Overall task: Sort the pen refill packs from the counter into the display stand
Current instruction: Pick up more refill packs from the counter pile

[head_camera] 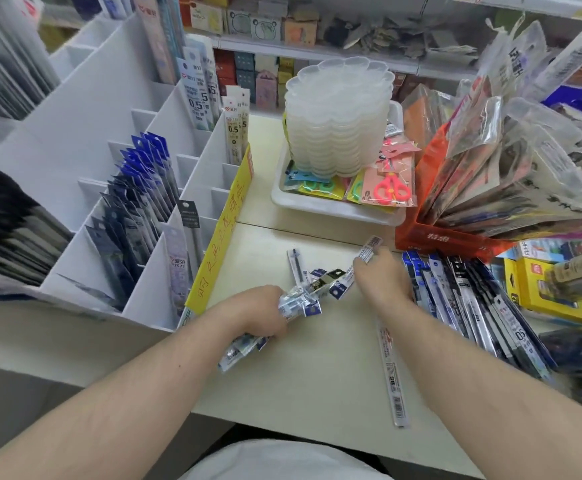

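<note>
The step in hand looks like gathering: the refill packs are being collected from the tabletop (317,375) before they go into the stand (109,140). The left hand (262,311) has its fingers curled round a bundle (300,299) of packs, which sticks out of the fist on both sides, up toward the right and down toward the person. The right hand (381,280) is near the upper end of this bundle and pinches one pack (369,249) between its fingers; the barcode end of that pack shows above the fingertips. I cannot tell if this pack is being added to the bundle or drawn out of it. More packs wait on the tabletop: a large pile (473,306) just to the right of the right forearm, and one single pack (391,372) lying alone nearer the person. The stand is at the left, a white stepped rack with many narrow compartments. Some already hold dark blue and black packs, and several near the yellow strip (220,237) on its front edge look empty. The next move, I think, calls for reading the printing on each pack, so that it goes with the same kind, and then carrying it left over the yellow strip and sliding it upright into the right compartment. The packs are thin and slippery, so the bundle could fan out or drop if the grip becomes loose.
</note>
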`<state>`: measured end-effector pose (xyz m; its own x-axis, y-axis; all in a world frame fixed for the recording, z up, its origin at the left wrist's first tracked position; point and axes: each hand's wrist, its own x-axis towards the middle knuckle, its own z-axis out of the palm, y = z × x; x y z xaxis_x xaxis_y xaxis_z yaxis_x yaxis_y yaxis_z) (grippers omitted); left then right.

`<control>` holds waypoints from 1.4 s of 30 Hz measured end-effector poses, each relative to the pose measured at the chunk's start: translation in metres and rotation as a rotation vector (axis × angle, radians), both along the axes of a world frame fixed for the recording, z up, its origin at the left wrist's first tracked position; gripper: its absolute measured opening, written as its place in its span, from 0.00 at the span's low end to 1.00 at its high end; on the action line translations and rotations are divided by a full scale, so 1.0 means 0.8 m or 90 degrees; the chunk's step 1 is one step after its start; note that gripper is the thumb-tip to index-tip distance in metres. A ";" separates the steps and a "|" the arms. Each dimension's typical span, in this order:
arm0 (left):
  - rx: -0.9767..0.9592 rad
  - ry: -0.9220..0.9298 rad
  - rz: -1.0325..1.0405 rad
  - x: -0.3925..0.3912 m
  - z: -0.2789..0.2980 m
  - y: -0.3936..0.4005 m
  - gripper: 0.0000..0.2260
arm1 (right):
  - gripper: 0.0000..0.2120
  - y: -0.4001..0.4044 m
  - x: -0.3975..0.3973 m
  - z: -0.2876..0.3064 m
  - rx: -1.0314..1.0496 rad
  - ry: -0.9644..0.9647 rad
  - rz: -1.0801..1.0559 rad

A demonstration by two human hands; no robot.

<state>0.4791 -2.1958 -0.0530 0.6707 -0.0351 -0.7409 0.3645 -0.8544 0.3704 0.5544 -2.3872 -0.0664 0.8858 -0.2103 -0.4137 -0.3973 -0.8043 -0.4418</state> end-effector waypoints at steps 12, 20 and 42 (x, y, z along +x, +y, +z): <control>0.202 -0.104 -0.082 -0.020 0.004 0.001 0.14 | 0.15 0.014 0.025 -0.005 -0.076 0.092 0.123; 0.244 -0.155 -0.166 -0.022 0.001 -0.026 0.14 | 0.19 0.055 -0.003 0.026 0.040 0.126 0.194; -0.440 -0.177 0.316 0.023 0.013 -0.028 0.15 | 0.10 -0.061 -0.080 0.010 -0.221 0.203 0.280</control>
